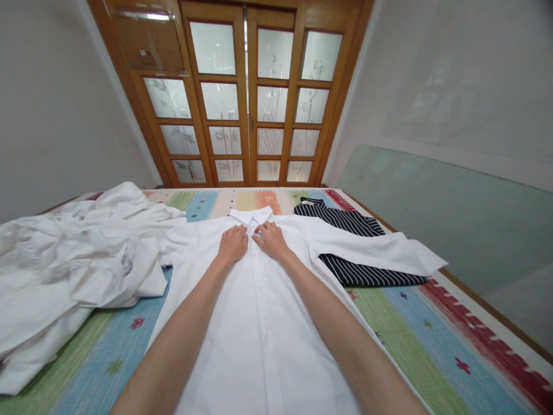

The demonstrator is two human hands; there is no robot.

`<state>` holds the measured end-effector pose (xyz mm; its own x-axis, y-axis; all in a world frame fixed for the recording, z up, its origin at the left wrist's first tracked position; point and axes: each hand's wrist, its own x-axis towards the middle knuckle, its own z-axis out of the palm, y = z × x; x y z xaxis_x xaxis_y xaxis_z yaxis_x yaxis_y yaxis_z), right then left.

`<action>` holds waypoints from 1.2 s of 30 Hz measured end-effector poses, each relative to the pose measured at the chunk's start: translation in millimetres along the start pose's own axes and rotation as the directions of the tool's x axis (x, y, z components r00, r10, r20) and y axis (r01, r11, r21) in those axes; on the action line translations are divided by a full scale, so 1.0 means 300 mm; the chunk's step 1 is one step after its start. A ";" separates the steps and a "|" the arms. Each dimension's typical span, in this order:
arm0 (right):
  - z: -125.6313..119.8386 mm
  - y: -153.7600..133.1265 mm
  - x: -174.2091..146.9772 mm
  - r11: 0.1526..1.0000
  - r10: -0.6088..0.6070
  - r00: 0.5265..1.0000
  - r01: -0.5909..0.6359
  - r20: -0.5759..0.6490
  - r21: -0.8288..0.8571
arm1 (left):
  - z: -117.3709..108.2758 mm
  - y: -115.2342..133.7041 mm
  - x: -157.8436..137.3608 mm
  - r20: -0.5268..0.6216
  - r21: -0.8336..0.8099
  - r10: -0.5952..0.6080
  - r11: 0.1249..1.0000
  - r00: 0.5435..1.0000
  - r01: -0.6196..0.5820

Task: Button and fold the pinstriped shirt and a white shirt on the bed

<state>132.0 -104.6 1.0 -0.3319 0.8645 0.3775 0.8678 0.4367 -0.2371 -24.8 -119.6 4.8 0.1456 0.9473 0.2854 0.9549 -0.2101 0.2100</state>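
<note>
A white collared shirt (233,340) lies spread front side up on the bed, its collar (252,215) pointing away from me. My left hand (234,242) is just below the collar, left of the button placket (261,300), its fingers curled onto the cloth. Opposite it, my right hand (268,237) has thumb and fingers drawn together at the placket's upper edge. Both hands pinch the shirt front; a small gap separates them. The button between them is too small to make out. One sleeve (380,249) stretches out to the right.
Crumpled white clothes (86,259) are heaped on the left. A black-and-white striped garment (345,219) lies partly under the right sleeve. Colourful striped bedding (401,328) covers the bed. A pale green panel (449,213) leans along the right wall; wooden glazed doors (248,132) stand beyond.
</note>
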 end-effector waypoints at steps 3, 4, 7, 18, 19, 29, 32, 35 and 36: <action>-0.014 0.005 -0.021 1.000 -0.022 0.999 0.023 0.041 -0.018 | -0.002 -0.032 -0.007 0.064 0.041 -0.035 0.999 0.997 0.032; -0.020 0.006 -0.029 0.999 -0.032 0.998 0.034 0.060 -0.019 | -0.001 -0.041 -0.008 0.076 0.046 -0.043 0.998 0.996 0.040; -0.033 0.008 -0.059 0.998 -0.060 0.991 0.063 0.117 -0.019 | 0.005 -0.052 -0.011 0.078 0.042 -0.038 0.999 0.996 0.034; -0.076 -0.031 -0.198 0.984 -0.168 0.949 0.179 0.268 -0.014 | 0.005 -0.039 -0.025 -0.075 -0.006 0.162 0.987 0.984 -0.163; -0.086 -0.038 -0.217 0.980 -0.192 0.946 0.200 0.261 -0.004 | 0.002 -0.037 -0.026 -0.082 -0.013 0.192 0.981 0.978 -0.194; -0.185 -0.208 -0.414 0.973 -0.230 0.950 0.225 0.209 0.051 | -0.007 -0.037 -0.010 -0.021 -0.082 0.340 0.937 0.940 -0.341; -0.204 -0.244 -0.435 0.991 -0.130 0.945 0.121 0.299 0.049 | -0.012 -0.035 -0.009 -0.036 -0.115 0.326 0.938 0.945 -0.328; -0.228 -0.253 -0.432 0.994 -0.108 0.930 0.094 0.352 0.056 | -0.018 -0.030 -0.012 -0.044 -0.125 0.320 0.938 0.946 -0.323; -0.236 -0.252 -0.429 0.993 -0.114 0.925 0.096 0.363 0.069 | -0.018 -0.029 -0.013 -0.037 -0.121 0.319 0.939 0.947 -0.322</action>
<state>135.3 -266.6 33.6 -0.5404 0.8398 0.0517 0.8044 0.5337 -0.2609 -35.1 -122.8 7.0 0.4333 0.8208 0.3721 0.8187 -0.5312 0.2183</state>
